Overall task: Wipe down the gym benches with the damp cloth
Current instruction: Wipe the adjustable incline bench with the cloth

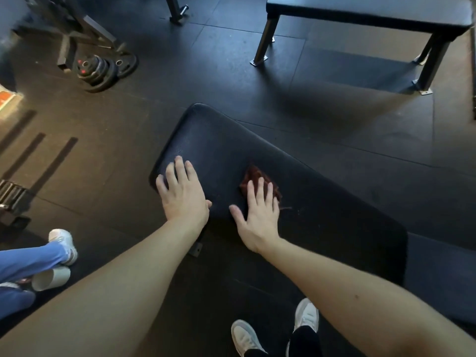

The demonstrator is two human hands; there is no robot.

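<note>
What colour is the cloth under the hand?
Dark reddish-brown; the cloth shows in the head view, under the right hand.

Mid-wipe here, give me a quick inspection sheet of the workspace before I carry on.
Surface: near bench pad, dark, faint speckled sheen at its far-left end.
Job's things: reddish cloth on the pad, under the right hand; second bench beyond.
Clutter: white paper cup, on its side, lower left.
Hands: left hand flat on the pad; right hand flat, pressing the cloth.
Cables: nothing seen.
Surroundings: weight plates by a rack; another person's blue-clad leg.
</note>
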